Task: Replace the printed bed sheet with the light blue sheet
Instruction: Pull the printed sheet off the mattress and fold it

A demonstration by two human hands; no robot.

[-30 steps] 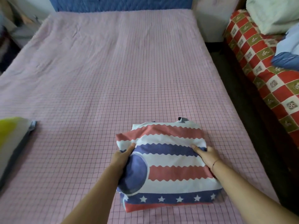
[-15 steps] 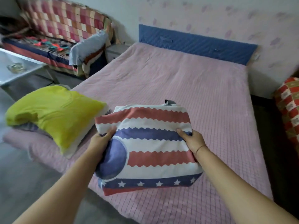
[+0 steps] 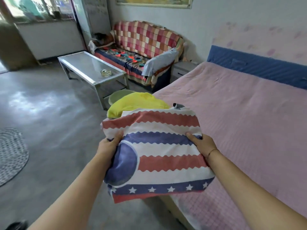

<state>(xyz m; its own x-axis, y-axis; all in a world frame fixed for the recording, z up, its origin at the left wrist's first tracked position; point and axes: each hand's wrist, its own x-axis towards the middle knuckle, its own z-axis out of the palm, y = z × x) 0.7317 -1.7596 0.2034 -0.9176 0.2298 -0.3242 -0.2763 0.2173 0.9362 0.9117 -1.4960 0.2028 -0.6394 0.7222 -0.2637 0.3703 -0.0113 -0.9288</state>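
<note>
The folded printed sheet point(image 3: 163, 151), with red, white and blue wavy stripes and a row of stars, hangs in the air past the bed's left edge. My left hand point(image 3: 108, 145) grips its left side and my right hand point(image 3: 201, 144) grips its right side. The bed point(image 3: 249, 117) on the right carries only a pink checked cover below a blue headboard point(image 3: 259, 65). A light blue cloth point(image 3: 160, 63) lies draped over the sofa arm; I cannot tell if it is the light blue sheet.
A yellow pillow point(image 3: 136, 102) lies on the bed's near left corner, behind the printed sheet. A glass coffee table point(image 3: 89, 68) and a checked sofa point(image 3: 142, 42) stand at the back. A round rug point(image 3: 11, 153) lies on the grey floor at left.
Both hands have lifted the folded printed sheet off the bed and carried it left past the bed's edge. My view has swung left toward the sofa and floor.
</note>
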